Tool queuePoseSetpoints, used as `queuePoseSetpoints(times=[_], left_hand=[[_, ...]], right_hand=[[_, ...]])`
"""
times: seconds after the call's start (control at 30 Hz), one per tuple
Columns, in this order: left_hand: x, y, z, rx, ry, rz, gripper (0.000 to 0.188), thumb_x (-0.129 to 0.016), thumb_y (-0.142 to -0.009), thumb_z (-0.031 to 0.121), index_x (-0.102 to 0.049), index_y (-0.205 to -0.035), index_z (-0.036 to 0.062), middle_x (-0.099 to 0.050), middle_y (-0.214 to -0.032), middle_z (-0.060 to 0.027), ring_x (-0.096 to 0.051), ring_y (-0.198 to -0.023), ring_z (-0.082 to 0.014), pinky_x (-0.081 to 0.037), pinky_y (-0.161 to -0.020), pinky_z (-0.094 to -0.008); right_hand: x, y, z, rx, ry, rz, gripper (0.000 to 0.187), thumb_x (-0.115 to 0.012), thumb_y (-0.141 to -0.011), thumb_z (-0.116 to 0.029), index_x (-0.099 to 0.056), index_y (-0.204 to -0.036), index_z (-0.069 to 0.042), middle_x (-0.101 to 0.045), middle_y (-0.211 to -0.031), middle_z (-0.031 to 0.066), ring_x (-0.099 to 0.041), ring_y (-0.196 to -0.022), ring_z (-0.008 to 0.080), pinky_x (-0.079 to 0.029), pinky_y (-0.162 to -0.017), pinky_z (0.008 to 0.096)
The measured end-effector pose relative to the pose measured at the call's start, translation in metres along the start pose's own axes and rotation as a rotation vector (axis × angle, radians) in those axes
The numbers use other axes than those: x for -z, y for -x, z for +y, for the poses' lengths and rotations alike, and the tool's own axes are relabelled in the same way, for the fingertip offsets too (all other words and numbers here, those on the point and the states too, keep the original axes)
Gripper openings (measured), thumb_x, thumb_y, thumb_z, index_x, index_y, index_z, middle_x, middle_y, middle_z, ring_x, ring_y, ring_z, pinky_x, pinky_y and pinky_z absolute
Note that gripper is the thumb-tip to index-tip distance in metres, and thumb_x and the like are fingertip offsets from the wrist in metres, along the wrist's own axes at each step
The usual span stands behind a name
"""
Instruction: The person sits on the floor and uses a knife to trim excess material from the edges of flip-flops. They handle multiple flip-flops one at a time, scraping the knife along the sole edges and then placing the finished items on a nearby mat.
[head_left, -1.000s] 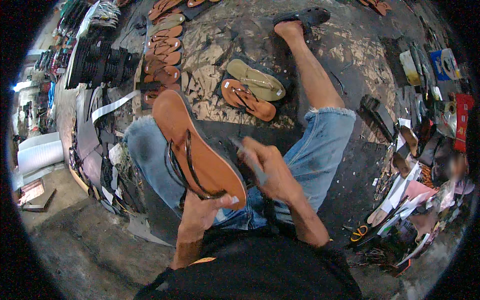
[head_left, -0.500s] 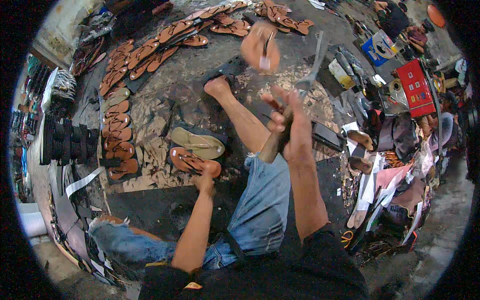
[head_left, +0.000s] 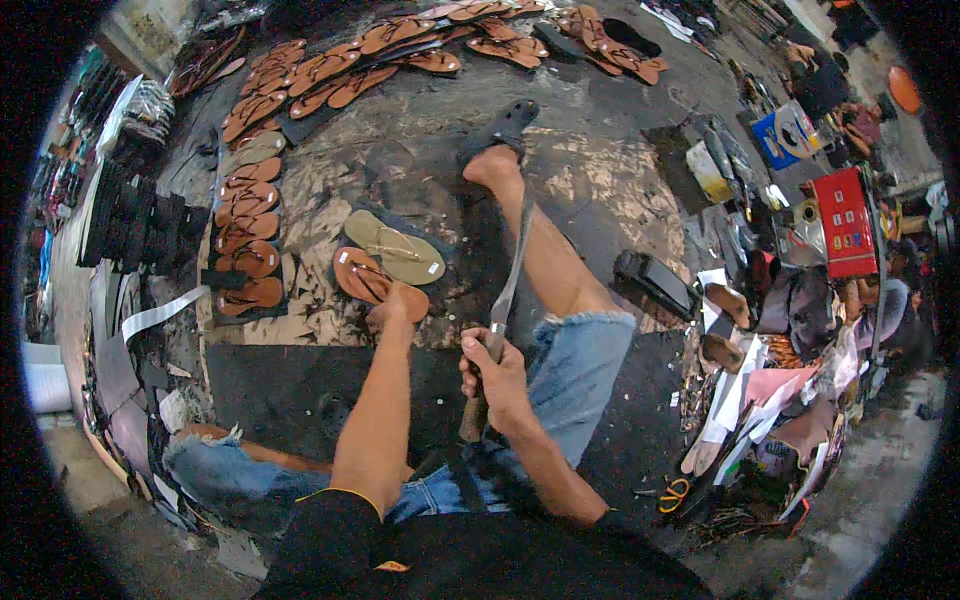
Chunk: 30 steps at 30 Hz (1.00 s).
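Knife point(head_left: 516, 262) in fist, a person sits on the floor with the right hand point(head_left: 497, 382) clamped around its wooden handle, the long, slightly curved blade rising from the grip and pointing away from the body. Ahead and to the left of that grip, the left hand point(head_left: 394, 304) rests on the near end of a brown sandal point(head_left: 354, 273) with dark straps; whether its fingers have closed around the sole cannot be told from this angle. Just beyond the left hand, an olive sandal point(head_left: 392, 248) lies close beside the brown one. A column of brown sandals point(head_left: 248, 232) runs along the floor to the left of the left hand, with a white strip point(head_left: 165, 314) curling farther out on the same side. Well beyond both hands, more brown sandals point(head_left: 385, 36) form a long curve. Right of the knife grip, a bent leg in frayed denim point(head_left: 578, 375) stands near, and past it sits a black block point(head_left: 655, 284). Farther right is a red box point(head_left: 846, 240), while yellow-handled scissors point(head_left: 675, 495) lie to the right of the grip, nearer the body.
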<state>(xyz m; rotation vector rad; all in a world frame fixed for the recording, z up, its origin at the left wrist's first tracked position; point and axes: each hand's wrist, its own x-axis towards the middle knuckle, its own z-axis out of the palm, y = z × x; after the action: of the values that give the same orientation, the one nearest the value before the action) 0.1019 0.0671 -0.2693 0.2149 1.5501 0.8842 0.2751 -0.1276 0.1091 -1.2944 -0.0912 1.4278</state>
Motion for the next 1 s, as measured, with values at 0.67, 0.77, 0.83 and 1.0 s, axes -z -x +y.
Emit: queuePoseSetpoints(times=[0.67,0.77,0.83,1.0], left_hand=[[0.082,0.217,0.166,0.036,0.086,-0.073,0.055,-0.073,-0.094,0.043,-0.06,-0.129,0.0018,-0.067,-0.123,-0.0092,-0.064,-0.111,-0.021,-0.051,-0.094,-0.0393],[0.068,0.22,0.173,0.094,-0.021,-0.071,0.06,-0.075,-0.092,0.042,-0.054,-0.138,0.0082,-0.067,-0.125,-0.0062,-0.066,-0.113,-0.0222,-0.054,-0.093,-0.041],[0.083,0.209,0.157,0.032,0.072,-0.122,0.057,-0.073,-0.094,0.04,-0.054,-0.139,0.0098,-0.067,-0.126,-0.0048,-0.065,-0.114,-0.0213,-0.053,-0.094,-0.041],[0.072,0.204,0.13,-0.052,0.21,-0.122,0.053,-0.073,-0.096,0.04,-0.062,-0.127,-0.0017,-0.069,-0.114,-0.0099,-0.066,-0.103,-0.0205,-0.051,-0.094,-0.0371]], right_hand=[[-0.047,-0.026,0.022,0.054,1.341,-0.386,0.041,-0.057,-0.104,-0.036,-0.061,-0.111,0.004,-0.07,-0.091,0.0279,-0.068,-0.083,0.0474,-0.051,-0.074,0.0508],[-0.059,-0.04,0.019,0.133,1.365,-0.379,0.045,-0.058,-0.104,-0.038,-0.064,-0.109,0.007,-0.07,-0.095,0.0299,-0.067,-0.089,0.0505,-0.051,-0.078,0.0547],[-0.056,-0.071,0.031,0.133,1.493,-0.467,0.047,-0.058,-0.104,-0.039,-0.065,-0.108,0.007,-0.07,-0.094,0.0309,-0.066,-0.088,0.0515,-0.051,-0.079,0.0549],[-0.064,-0.107,0.046,0.139,1.598,-0.446,0.048,-0.057,-0.105,-0.037,-0.063,-0.091,0.01,-0.061,-0.074,0.031,-0.058,-0.066,0.0437,-0.046,-0.067,0.0486]])
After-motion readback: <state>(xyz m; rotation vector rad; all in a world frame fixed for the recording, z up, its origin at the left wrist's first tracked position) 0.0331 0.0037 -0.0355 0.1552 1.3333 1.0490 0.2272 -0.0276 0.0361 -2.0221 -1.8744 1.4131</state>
